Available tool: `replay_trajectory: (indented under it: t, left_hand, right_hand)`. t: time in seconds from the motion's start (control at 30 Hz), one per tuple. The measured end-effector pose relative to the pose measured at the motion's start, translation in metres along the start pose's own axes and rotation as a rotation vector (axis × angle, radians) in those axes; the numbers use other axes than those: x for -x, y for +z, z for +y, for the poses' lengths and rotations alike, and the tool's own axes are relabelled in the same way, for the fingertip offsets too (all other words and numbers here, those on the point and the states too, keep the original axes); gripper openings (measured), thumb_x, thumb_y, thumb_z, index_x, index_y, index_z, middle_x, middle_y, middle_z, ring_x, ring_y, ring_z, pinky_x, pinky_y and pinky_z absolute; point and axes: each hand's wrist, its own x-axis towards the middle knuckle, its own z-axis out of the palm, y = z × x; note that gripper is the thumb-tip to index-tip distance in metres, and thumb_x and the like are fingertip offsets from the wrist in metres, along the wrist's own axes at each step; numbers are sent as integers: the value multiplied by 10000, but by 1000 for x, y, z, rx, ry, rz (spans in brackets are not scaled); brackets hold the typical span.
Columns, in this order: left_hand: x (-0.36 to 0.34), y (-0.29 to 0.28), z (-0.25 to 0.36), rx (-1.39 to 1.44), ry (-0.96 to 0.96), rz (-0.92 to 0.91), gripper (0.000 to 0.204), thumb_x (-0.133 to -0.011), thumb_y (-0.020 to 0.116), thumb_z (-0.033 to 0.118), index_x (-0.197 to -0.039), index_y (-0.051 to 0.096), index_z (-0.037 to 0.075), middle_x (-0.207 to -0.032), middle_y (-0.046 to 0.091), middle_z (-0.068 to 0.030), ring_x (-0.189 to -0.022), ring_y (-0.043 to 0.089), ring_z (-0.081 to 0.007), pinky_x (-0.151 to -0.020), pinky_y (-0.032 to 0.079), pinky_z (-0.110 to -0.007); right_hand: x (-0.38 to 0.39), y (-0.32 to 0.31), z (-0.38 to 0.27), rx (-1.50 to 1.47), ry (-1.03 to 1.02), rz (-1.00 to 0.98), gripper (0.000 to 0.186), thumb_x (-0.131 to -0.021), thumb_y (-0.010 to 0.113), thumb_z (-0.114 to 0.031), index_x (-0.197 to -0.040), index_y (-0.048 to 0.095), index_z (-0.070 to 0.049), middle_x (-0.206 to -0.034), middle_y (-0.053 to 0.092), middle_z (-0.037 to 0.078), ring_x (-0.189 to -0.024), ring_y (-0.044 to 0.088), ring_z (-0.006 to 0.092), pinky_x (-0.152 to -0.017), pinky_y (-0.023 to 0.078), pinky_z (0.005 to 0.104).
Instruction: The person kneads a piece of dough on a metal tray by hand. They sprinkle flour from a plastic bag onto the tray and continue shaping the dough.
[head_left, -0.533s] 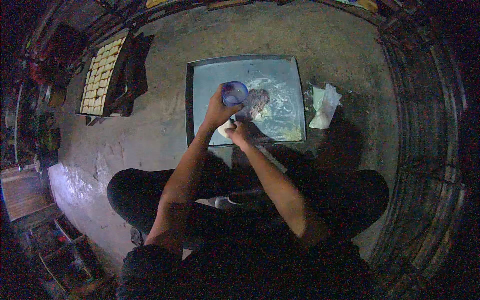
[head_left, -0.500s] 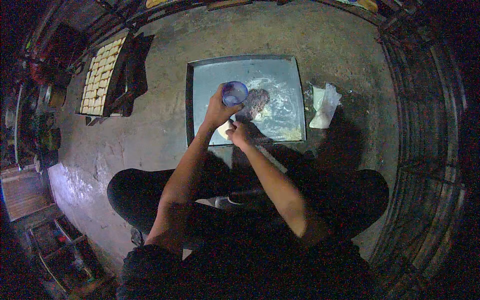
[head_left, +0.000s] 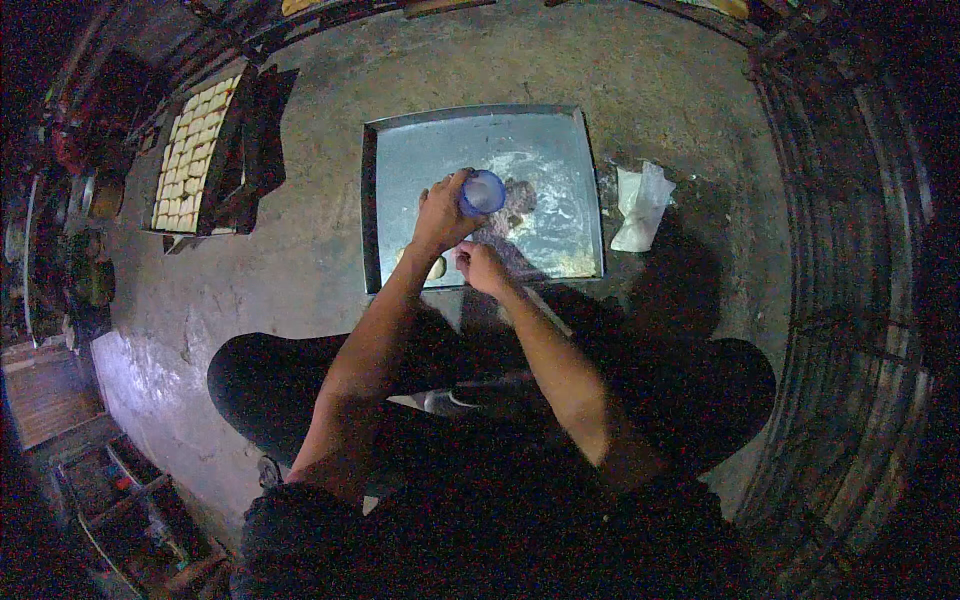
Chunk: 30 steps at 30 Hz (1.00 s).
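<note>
My left hand is wrapped round a blue see-through cup, held above a shallow metal tray. Something whitish shows inside the cup. Just nearer to me, my right hand hovers over the tray's near edge with its fingers curled together; whatever they pinch, if anything, is hidden. A pale, rounded piece like dough lies on the tray's near left part, half covered by my left wrist. White powder is smeared over the tray's right half, and a dark brownish patch sits beyond the cup.
Right of the tray, a crumpled white plastic bag lies on the concrete floor. At the far left, a tray of pale dough pieces in rows stands tilted. Dark racks line the right side. My folded legs are close to the tray's near edge.
My left hand has moved the cup slightly right over the tray. My right hand has drawn apart from the pale dough-like piece, which now shows left of it. The whole view has shifted a little.
</note>
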Motion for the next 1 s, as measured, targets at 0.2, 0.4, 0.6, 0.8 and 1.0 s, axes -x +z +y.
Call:
replay_trajectory:
  t: [0.2,0.4,0.6,0.8,1.0]
  left_hand:
    - [-8,-2,19,-153,51,-48,811,-623,830,292,-1326,439,189,-1270,542,-102,-1231,471,-371,-1035,264,-667]
    - [4,-1,10,-253,14,-87,804,-629,837,277,-1325,441,209,-1284,526,-99,-1246,456,-365,-1039,244,-689]
    - [9,6,8,-297,11,-105,808,-618,844,277,-1320,449,224,-1274,529,-99,-1232,471,-361,-1047,253,-671]
    - [5,12,11,-324,24,-103,788,-617,845,292,-1307,467,239,-1265,538,-85,-1210,488,-360,-1023,287,-650]
    - [7,14,16,-340,7,-114,765,-627,845,288,-1299,483,242,-1261,542,-79,-1213,489,-334,-1001,315,-629]
  right_hand:
    - [-4,-55,87,-86,-140,375,128,-847,583,-90,-920,660,-20,-868,674,110,-788,647,200,-731,507,342]
    - [24,-136,140,-213,19,774,168,-907,537,-87,-1008,667,-58,-773,655,43,-575,520,97,-506,407,255]
    - [46,-166,131,-547,209,954,194,-899,538,-108,-1038,658,-44,-759,639,51,-530,505,98,-472,420,255]
    - [57,-176,124,-636,261,898,238,-860,538,-78,-1064,651,-28,-755,628,55,-555,552,136,-502,467,260]
    - [60,-172,119,-535,314,886,226,-886,539,-101,-1066,647,-18,-786,638,71,-573,578,153,-497,478,279]
